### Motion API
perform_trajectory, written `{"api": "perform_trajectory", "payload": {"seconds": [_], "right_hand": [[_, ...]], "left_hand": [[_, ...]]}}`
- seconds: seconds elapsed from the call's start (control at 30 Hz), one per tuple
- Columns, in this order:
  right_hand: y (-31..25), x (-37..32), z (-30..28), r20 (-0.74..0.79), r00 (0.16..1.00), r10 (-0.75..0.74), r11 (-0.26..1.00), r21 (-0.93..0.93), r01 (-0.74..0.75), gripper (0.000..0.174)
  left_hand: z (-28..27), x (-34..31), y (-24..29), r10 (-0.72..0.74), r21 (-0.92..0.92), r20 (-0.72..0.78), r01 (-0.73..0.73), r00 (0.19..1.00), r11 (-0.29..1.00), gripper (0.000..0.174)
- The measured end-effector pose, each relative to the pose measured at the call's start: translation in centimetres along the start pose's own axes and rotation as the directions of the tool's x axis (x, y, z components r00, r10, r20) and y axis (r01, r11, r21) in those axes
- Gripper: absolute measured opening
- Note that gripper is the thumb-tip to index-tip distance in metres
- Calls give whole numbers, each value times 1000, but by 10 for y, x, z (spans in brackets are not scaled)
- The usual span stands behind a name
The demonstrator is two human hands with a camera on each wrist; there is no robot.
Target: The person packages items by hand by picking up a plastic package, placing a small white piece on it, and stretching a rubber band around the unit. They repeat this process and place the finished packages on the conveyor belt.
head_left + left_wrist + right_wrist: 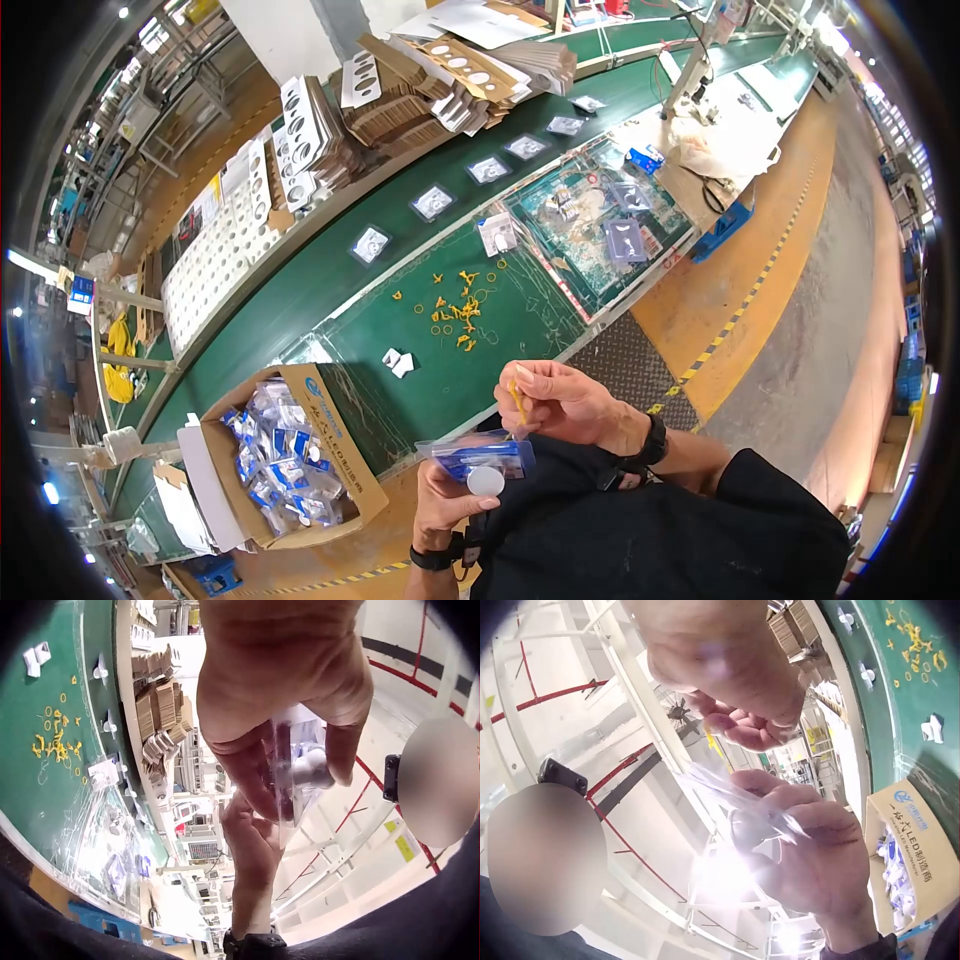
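Note:
My left hand [443,508] grips a clear plastic bag [515,460] with a blue printed card inside, low in front of the body. A white round part [486,482] shows at the bag's near side, by the thumb. Just above the bag's edge, my right hand [568,402] pinches a small yellow piece [517,400] between thumb and fingers. In the right wrist view this yellow piece [715,746] points down toward the bag's top edge [697,776]. The left wrist view shows the left thumb and fingers on both sides of the bag [289,791].
Loose yellow pieces and rings [460,312] lie on the green worktable [370,330], near small white parts [398,362]. A carton [345,455] full of blue-and-white bags stands at left. Several bagged parts lie along the green belt [300,270]; cardboard stacks [390,110] stand behind it.

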State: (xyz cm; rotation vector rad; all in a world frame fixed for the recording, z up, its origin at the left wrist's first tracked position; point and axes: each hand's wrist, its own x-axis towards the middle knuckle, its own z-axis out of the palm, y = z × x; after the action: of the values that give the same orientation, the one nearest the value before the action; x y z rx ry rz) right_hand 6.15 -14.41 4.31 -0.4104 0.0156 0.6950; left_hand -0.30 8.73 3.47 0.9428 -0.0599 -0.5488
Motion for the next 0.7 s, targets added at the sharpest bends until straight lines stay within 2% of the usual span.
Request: {"api": "perform_trajectory", "payload": {"seconds": [0.13,0.23,0.37,0.47,0.57,0.7], "right_hand": [[2,0,3,57,998,32,999,-5,-32,28],[-1,-3,18,-119,993,23,997,75,-14,23],[-1,-1,1,9,1000,-1,998,-62,1,18],[-3,0,-3,81,997,-17,1000,17,16,17],[-3,4,3,50,987,-155,986,-55,158,23],[-2,6,8,-25,981,-191,978,-89,188,34]], "left_hand": [[-1,0,-2,-27,23,3,27,1000,999,68],[1,4,6,-4,-6,32,5,999,1000,66],[3,4,12,18,18,-9,-18,1000,1000,64],[3,4,14,43,75,-4,-43,999,996,65],[1,2,18,67,59,-28,-66,997,996,68],[1,3,21,75,62,-29,-73,997,995,72]]}}
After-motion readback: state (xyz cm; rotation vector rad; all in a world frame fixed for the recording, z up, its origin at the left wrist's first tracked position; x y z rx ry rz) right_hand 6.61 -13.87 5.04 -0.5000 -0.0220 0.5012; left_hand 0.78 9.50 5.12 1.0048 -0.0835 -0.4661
